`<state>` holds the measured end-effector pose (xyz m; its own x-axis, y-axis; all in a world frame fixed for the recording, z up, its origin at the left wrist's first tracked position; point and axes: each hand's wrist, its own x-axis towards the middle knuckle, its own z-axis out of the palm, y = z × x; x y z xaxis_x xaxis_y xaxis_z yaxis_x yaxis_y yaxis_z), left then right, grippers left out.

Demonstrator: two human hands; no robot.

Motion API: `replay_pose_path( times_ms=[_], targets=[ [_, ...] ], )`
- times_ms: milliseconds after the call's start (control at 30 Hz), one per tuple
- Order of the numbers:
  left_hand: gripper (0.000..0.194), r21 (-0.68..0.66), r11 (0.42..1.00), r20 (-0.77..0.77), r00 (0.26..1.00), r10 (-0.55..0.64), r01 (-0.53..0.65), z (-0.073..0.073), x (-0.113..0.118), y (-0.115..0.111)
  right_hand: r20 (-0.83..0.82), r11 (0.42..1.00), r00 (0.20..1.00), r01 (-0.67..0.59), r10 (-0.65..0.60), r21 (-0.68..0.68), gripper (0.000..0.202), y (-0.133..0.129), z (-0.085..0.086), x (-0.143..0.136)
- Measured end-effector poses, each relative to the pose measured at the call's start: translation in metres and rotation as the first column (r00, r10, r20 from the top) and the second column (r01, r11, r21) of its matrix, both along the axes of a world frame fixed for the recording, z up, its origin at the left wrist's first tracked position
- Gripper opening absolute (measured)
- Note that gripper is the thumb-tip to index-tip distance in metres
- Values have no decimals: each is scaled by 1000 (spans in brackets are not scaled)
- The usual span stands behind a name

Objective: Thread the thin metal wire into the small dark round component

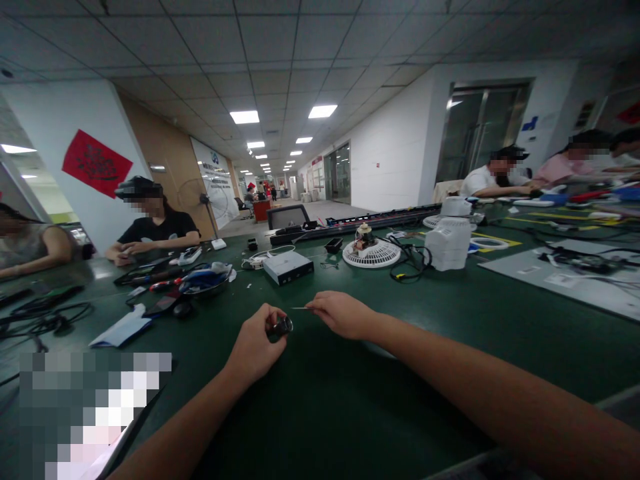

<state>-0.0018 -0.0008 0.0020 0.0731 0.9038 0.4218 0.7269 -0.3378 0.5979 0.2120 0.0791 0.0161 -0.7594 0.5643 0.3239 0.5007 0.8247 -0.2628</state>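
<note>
My left hand (260, 340) is closed around a small dark cylinder (281, 327), whose open-looking, shiny round end faces right. What kind of part it is I cannot make out. Just up and to the right, my right hand (337, 312) pinches a thin metal rod (300, 308), and its tip points left toward the cylinder without touching it. The rod's other end is hidden in my fingers. Both hands are above the dark green table (320, 413).
Beyond my hands sit a silver-black disc drive (289, 268), a small black box (334, 245), a white fan grille with a motor (371, 252) and a white housing (449, 243). Tools and a mouse (183, 309) lie left. Other people sit at both sides.
</note>
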Motion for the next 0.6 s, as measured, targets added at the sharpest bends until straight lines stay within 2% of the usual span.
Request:
replay_pose_path(
  times_ms=[67,167,367,433,533,600],
  targets=[
    [19,-27,1000,4,1000,15,-15,-1,-2,1,127,995,991,-40,29,88,35,0,4,4],
    [19,-50,999,22,1000,-16,17,-1,-2,0,216,989,976,-64,33,136,34,-4,7,4],
    [20,-60,995,52,995,-80,83,-2,1,-2,210,975,975,26,-74,223,34,-11,9,1],
    [21,-53,996,46,997,-63,66,-3,1,-2,227,979,973,-17,-30,203,33,-10,8,1],
    [19,-70,994,40,996,-84,86,-4,2,-2,204,991,977,-90,69,95,31,-7,5,1],
    [18,-100,988,37,992,-118,121,-4,2,-3,154,999,988,-37,31,40,29,-6,3,1]
  ],
)
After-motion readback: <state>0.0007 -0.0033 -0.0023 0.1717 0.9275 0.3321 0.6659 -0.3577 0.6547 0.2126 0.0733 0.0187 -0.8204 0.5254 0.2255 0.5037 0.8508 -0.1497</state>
